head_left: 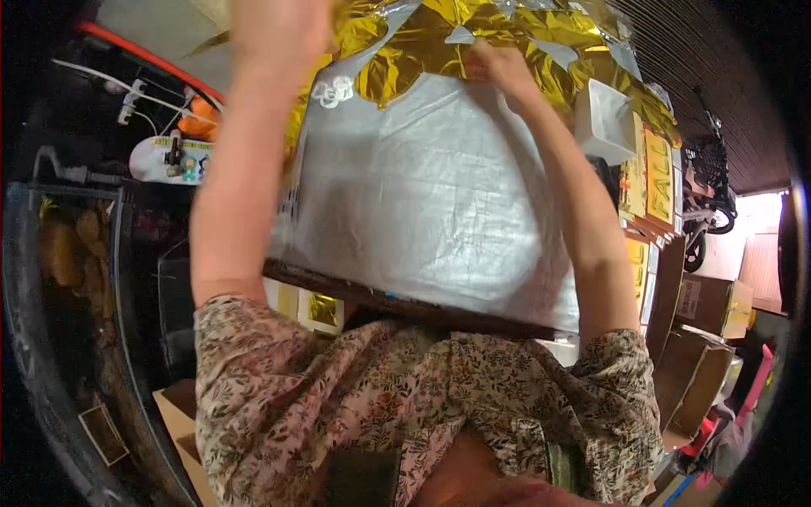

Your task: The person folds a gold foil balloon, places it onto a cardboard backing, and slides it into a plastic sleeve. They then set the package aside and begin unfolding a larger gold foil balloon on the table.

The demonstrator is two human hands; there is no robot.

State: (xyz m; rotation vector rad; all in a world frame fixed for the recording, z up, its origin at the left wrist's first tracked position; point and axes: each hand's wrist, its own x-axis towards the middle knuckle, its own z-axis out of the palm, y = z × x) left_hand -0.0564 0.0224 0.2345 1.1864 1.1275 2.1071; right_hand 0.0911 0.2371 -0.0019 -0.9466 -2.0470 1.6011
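Observation:
My left hand (283,27) is raised at the top left, smeared by motion and cut off by the frame edge, so its fingers do not show clearly. At the far side of the table my right hand (502,69) is bent down against crinkled gold foil (439,44), its fingers curled together. Whether it grips the foil is hidden. Shiny gold pieces are spread across the far end. Between my arms lies a silver-grey sheet (414,186) covering the table. White rings (332,91) rest on it by the left arm.
A white open box (606,122) stands at the right edge beside yellow packages (657,176) with large lettering. Cardboard boxes (697,380) are stacked at right. Left are a skateboard deck (160,158), white cables and a glass tank (76,245). A bicycle (708,207) stands farther back.

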